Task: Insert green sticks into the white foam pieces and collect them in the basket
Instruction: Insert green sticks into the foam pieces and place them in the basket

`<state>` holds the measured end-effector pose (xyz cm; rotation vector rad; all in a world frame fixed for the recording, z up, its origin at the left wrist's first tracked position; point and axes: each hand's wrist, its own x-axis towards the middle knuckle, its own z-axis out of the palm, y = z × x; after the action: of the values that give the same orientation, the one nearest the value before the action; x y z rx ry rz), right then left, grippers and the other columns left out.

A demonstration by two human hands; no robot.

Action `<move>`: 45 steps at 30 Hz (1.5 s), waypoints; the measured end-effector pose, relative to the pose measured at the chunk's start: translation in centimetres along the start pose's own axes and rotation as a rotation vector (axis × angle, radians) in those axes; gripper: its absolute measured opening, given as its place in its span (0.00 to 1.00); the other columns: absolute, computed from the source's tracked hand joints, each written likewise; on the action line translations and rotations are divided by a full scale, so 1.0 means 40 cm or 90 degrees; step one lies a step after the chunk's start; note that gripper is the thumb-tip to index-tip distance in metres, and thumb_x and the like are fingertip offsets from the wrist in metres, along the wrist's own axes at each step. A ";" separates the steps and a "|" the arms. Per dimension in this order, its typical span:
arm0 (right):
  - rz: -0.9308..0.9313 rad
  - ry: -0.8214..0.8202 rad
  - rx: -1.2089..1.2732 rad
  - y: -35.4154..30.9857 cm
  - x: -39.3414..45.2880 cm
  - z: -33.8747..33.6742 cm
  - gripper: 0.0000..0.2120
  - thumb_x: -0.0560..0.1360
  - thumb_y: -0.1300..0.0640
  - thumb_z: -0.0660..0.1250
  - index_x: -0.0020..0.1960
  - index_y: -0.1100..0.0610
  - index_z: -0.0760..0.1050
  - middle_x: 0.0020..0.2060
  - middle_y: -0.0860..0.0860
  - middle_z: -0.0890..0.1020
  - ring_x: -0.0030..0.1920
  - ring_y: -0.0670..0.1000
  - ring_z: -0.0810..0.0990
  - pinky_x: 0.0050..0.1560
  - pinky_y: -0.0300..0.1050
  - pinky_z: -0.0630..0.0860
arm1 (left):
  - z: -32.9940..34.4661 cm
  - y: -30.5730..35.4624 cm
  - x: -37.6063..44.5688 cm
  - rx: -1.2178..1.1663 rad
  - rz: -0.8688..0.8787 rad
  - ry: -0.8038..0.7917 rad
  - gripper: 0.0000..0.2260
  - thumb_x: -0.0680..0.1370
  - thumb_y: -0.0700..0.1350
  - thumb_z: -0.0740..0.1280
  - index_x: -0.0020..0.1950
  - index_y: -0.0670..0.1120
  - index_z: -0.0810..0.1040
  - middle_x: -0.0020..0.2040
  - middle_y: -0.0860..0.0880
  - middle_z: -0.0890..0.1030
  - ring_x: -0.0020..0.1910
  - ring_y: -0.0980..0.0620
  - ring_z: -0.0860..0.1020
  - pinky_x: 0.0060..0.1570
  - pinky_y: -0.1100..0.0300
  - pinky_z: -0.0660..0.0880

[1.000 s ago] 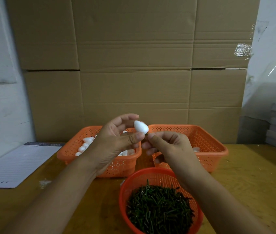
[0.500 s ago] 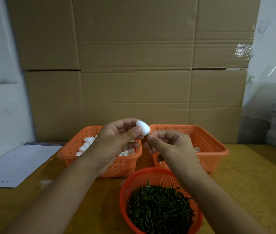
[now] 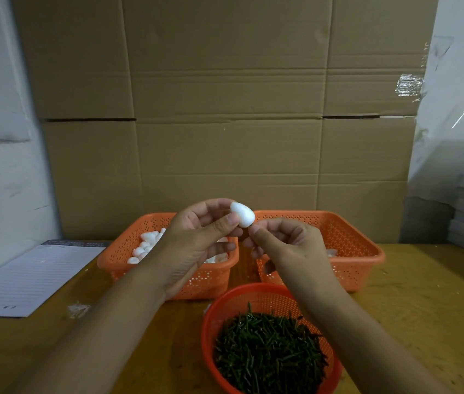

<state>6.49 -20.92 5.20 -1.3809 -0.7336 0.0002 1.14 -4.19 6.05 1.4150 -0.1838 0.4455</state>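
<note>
Above the gap between two orange baskets, the left hand (image 3: 194, 240) pinched a white foam piece (image 3: 242, 214) between thumb and fingertips, its fingers clamped on the foam. The right hand (image 3: 287, 245) met it from the other side, thumb and forefinger pressed together at the foam's narrow end as if driving something in; no stick could be made out between them, so whether that hand held one could not be told. A round red basket (image 3: 211, 322) at the near edge of the bench (image 3: 424, 308) was heaped with green sticks (image 3: 267, 348), so supply looked plentiful. The left basket (image 3: 117, 260) held a pile of bare foam pieces (image 3: 144, 245), and that was judged to be the stock yet to be worked. The right basket (image 3: 367, 251) showed only a glimpse of something white (image 3: 331, 252) near its floor, mostly hidden by the wrist, which suggested few finished pieces collected and most of the job ahead. A lined sheet (image 3: 32, 277) lay at the left.
</note>
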 end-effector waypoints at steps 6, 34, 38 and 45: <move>0.076 -0.023 0.076 0.002 0.001 0.001 0.07 0.79 0.59 0.67 0.48 0.60 0.82 0.37 0.52 0.86 0.34 0.44 0.80 0.29 0.36 0.73 | 0.007 0.001 -0.004 0.044 0.008 -0.005 0.23 0.68 0.50 0.79 0.60 0.47 0.82 0.56 0.45 0.85 0.50 0.51 0.84 0.45 0.59 0.80; 0.070 -0.018 0.059 0.003 -0.008 0.022 0.06 0.77 0.60 0.70 0.43 0.60 0.84 0.33 0.53 0.85 0.31 0.43 0.79 0.29 0.36 0.72 | 0.020 -0.011 -0.006 0.018 0.016 -0.013 0.16 0.70 0.45 0.78 0.56 0.44 0.83 0.54 0.42 0.85 0.48 0.47 0.84 0.47 0.55 0.82; 0.060 -0.042 0.049 0.004 -0.007 0.015 0.07 0.78 0.60 0.69 0.44 0.60 0.84 0.35 0.56 0.85 0.33 0.45 0.79 0.30 0.37 0.72 | 0.016 -0.014 -0.004 0.016 0.010 -0.027 0.16 0.71 0.48 0.76 0.57 0.48 0.84 0.54 0.43 0.85 0.49 0.48 0.83 0.50 0.56 0.81; 0.082 -0.104 0.045 -0.006 0.000 -0.014 0.07 0.78 0.60 0.68 0.47 0.62 0.84 0.37 0.54 0.86 0.36 0.46 0.80 0.32 0.36 0.73 | 0.001 -0.004 -0.006 0.025 -0.011 -0.097 0.17 0.77 0.52 0.71 0.63 0.48 0.82 0.53 0.45 0.85 0.53 0.51 0.82 0.55 0.54 0.78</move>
<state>6.66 -21.47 5.40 -1.3682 -0.7722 0.2409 0.99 -4.31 5.83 1.4879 -0.2873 0.3289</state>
